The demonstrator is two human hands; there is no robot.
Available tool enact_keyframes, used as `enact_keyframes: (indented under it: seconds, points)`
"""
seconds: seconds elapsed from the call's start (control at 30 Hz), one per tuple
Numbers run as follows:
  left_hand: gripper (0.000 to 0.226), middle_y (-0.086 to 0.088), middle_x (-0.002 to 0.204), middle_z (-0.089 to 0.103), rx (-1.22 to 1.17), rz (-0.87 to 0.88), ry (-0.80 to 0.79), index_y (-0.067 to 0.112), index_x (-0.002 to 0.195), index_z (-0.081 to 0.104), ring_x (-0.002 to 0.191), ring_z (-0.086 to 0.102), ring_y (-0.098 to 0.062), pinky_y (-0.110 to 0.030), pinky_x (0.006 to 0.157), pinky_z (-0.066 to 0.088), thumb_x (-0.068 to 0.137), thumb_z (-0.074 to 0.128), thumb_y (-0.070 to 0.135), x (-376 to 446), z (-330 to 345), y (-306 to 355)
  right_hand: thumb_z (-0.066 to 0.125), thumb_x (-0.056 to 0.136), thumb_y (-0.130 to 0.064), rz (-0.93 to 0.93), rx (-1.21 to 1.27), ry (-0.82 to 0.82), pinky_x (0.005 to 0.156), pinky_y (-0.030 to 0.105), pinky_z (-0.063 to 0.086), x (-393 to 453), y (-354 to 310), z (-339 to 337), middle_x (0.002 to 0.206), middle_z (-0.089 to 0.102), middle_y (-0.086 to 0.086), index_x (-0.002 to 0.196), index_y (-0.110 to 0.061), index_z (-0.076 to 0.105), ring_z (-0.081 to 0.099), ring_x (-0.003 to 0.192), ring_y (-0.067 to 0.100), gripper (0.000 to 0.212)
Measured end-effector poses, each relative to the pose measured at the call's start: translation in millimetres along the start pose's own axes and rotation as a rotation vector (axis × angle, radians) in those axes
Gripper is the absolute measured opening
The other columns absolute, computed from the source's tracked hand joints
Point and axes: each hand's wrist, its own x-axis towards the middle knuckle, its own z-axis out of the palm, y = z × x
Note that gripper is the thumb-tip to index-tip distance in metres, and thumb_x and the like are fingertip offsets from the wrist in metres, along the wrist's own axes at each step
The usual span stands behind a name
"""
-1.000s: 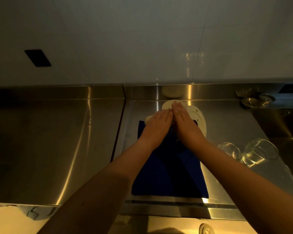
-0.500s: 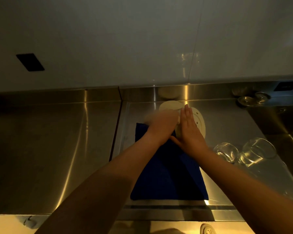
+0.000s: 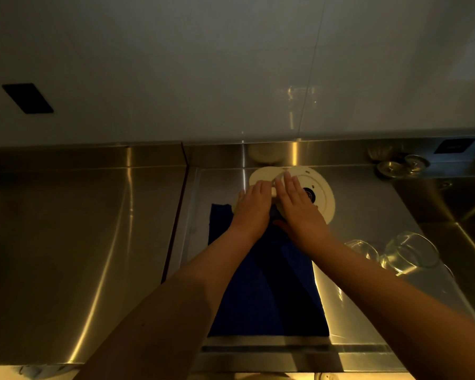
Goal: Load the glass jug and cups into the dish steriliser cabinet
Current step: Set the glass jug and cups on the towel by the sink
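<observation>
Reaching over a stainless steel counter (image 3: pixel 80 242), a person curled the left hand (image 3: pixel 254 207) around a cream-coloured part beside a round cream base (image 3: pixel 322 193), while the right hand (image 3: pixel 299 212) lay flat, fingers straight, on that base. A blue cloth (image 3: pixel 272 297) lay beneath the forearms. Two clear glass vessels (image 3: pixel 406 253) rested to the right, near the sink (image 3: pixel 472 212).

This is a kitchen. A long shiny steel counter (image 3: pixel 80 256) runs along a plain pale wall (image 3: pixel 176 64). On the right is a steel sink (image 3: pixel 472 215). Clear glass cups (image 3: pixel 406 253) lie beside it, and a blue cloth (image 3: pixel 272 297) is spread on the counter.
</observation>
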Motion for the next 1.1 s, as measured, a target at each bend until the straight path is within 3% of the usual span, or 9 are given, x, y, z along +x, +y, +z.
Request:
enact_keyframes:
  seconds: [0.2,0.3,0.4,0.47,0.6,0.87,1.1]
  points:
    - [0.035,-0.016,0.117,0.053,0.025,-0.003,0.01,0.003,0.122,0.047,0.1,0.052,-0.027,-0.034,0.083,0.043,0.088,0.055,0.004,0.4,-1.5,-17.6,0.057,0.091,-0.03,0.0,0.012,-0.02,0.117,0.036,-0.001,3.6,1.0,8.2,0.156,-0.011,0.008,0.147,-0.015,-0.009,-0.011,0.143,0.021,0.087]
    - [0.048,-0.014,0.129,0.047,0.152,0.085,-0.04,0.006,0.132,0.04,0.11,0.049,-0.026,-0.032,0.087,0.043,0.087,0.058,0.006,2.7,-0.6,-27.6,0.053,0.092,-0.034,0.023,0.002,-0.024,0.112,0.031,-0.005,-1.2,9.1,12.5,0.157,-0.007,0.006,0.148,-0.014,-0.004,-0.009,0.143,0.019,0.082]
    - [0.086,-0.013,0.154,0.017,0.299,0.144,-0.116,0.013,0.149,0.011,0.139,0.02,-0.03,-0.037,0.105,0.034,0.082,0.064,0.002,3.3,4.3,-36.1,0.047,0.095,-0.033,-0.012,-0.04,-0.03,0.113,0.03,-0.005,-4.4,12.6,16.0,0.157,-0.003,0.006,0.149,-0.014,0.003,-0.007,0.143,0.019,0.072]
    - [0.094,-0.009,0.158,0.003,0.362,0.141,-0.154,0.015,0.15,0.002,0.143,0.006,-0.03,-0.039,0.108,0.03,0.081,0.065,0.001,2.6,6.1,-41.2,0.046,0.096,-0.03,-0.022,-0.052,-0.013,0.113,0.029,-0.007,-5.0,11.1,17.7,0.157,0.0,0.006,0.149,-0.015,0.006,-0.006,0.144,0.019,0.068]
    - [0.103,-0.006,0.158,-0.008,0.388,0.037,-0.249,0.016,0.15,-0.001,0.144,-0.005,-0.03,-0.043,0.11,0.027,0.076,0.069,0.001,-1.0,6.5,-58.2,0.052,0.093,-0.016,-0.061,-0.078,-0.022,0.108,0.028,-0.015,-9.0,8.7,19.0,0.157,0.003,0.006,0.149,-0.016,0.01,-0.006,0.142,0.017,0.07]
    - [0.096,-0.004,0.158,-0.011,0.367,-0.013,-0.253,0.015,0.149,-0.003,0.144,-0.01,-0.026,-0.04,0.114,0.015,0.08,0.063,0.0,-5.8,9.2,-66.2,0.06,0.086,-0.007,-0.093,-0.084,-0.061,0.11,0.031,-0.011,-8.3,10.3,18.8,0.157,0.002,0.004,0.149,-0.018,0.007,-0.004,0.143,0.018,0.083]
    - [0.071,-0.008,0.158,-0.003,0.301,-0.002,-0.185,0.012,0.149,0.004,0.144,-0.011,-0.019,-0.032,0.111,-0.012,0.091,0.044,0.019,-11.7,15.4,-48.3,0.047,0.096,-0.021,-0.142,-0.065,-0.05,0.11,0.028,-0.008,-10.5,21.0,16.2,0.157,0.004,0.006,0.149,-0.016,0.009,-0.002,0.144,0.018,0.065]
